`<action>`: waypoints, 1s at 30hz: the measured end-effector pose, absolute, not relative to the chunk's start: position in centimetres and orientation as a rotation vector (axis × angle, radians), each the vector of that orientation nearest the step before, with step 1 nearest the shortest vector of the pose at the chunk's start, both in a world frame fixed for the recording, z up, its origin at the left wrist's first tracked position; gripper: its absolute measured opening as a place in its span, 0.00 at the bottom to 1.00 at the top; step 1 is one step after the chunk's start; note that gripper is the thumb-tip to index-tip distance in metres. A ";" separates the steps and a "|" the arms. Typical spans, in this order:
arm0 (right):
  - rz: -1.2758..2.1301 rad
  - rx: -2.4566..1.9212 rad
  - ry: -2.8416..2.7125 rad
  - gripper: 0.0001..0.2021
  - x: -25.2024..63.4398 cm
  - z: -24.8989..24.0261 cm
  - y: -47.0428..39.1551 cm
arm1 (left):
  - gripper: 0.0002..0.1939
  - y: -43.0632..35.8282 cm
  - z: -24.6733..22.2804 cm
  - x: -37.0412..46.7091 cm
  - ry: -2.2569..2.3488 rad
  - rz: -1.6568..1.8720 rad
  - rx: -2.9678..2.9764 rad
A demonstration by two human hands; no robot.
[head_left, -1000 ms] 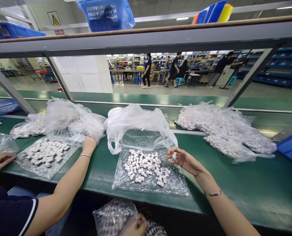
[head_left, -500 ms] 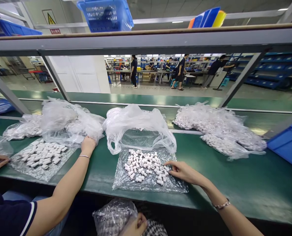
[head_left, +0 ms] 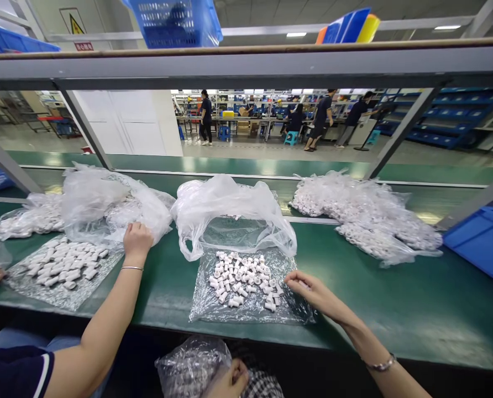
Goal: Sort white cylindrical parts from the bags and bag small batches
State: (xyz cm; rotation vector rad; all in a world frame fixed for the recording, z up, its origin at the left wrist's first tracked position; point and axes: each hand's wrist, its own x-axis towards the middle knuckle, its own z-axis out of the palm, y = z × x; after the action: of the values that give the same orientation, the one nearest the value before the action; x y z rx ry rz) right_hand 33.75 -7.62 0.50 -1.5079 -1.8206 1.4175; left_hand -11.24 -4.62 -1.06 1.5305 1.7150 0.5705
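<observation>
Small white pipe-like fittings (head_left: 242, 279) lie in a loose pile on a flat clear plastic sheet or bag (head_left: 205, 309) in front of me. My right hand (head_left: 308, 290) hovers at the pile's right edge, fingers curled together; what they hold, if anything, is hidden. Low at the table's front edge, my left hand (head_left: 234, 378) has its fingers closed at a clear plastic bag (head_left: 194, 365) above checkered cloth. Behind the pile slumps a whitish plastic bag (head_left: 238, 202), its mouth facing me.
On the left, a co-worker's hand (head_left: 137, 240) touches a bulky bag (head_left: 97, 204) beside another pile of white pieces (head_left: 66, 262). Filled bags (head_left: 362, 213) lie at the right, near a blue bin (head_left: 482, 243). A shelf beam (head_left: 246, 66) crosses overhead.
My right hand has drawn slightly right, away from the fittings it was touching. The co-worker's hand has shifted a little along the bag. My left hand stays at its bag.
</observation>
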 end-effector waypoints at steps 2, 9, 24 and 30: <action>1.214 -1.590 -2.072 0.26 33.1 0.5 -7.8 | 0.20 -8.1 -3.4 -8.3 1.669 0.542 1.502; 1.326 -1.589 -1.969 0.25 32.9 0.1 -8.0 | 0.19 -21.8 -15.4 5.6 1.393 0.321 1.349; 1.065 -1.717 -2.061 0.25 30.8 -0.9 -10.2 | 0.16 -22.9 -21.4 6.6 1.314 0.379 1.325; 1.677 -1.408 -1.443 0.24 32.0 -0.2 -10.0 | 0.16 -22.9 -20.5 6.7 1.325 0.371 1.314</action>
State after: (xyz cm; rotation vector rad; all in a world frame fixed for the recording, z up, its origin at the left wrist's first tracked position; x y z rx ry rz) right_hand 32.04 -10.05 -0.17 -1.4085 -1.4432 1.6772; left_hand 6.70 -22.87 -20.50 1.3140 1.3251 0.3710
